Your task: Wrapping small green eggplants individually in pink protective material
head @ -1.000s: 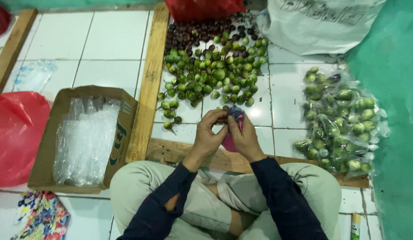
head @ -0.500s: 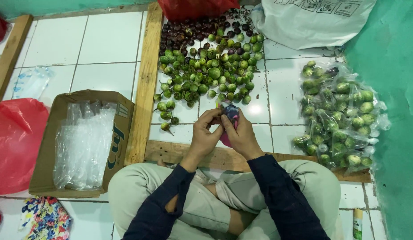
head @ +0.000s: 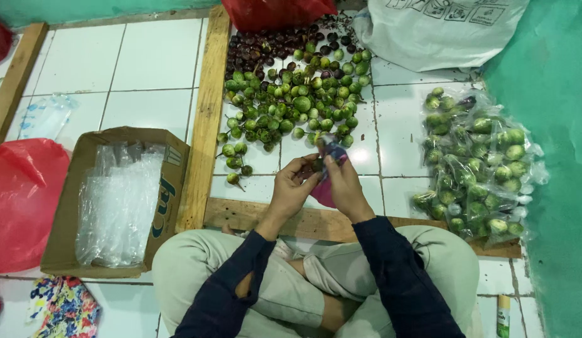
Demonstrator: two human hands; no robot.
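Both hands [head: 319, 184] together on a small bag [head: 333, 153] beside heaped green fruits [head: 291, 103]

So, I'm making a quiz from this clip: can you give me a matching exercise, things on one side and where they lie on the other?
Things:
1. cardboard box
2. loose green fruits
3. bagged fruits
4. white sack

Places:
a. top right
b. left of the wooden plank
c. on tiles ahead of the hands
d. beside the green wall

Pairs: 1-b, 2-c, 3-d, 4-a

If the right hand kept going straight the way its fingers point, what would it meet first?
Probably the loose pile of small green round fruits on the tiled floor just beyond the right hand, which points up-frame; its height above the floor is unclear.
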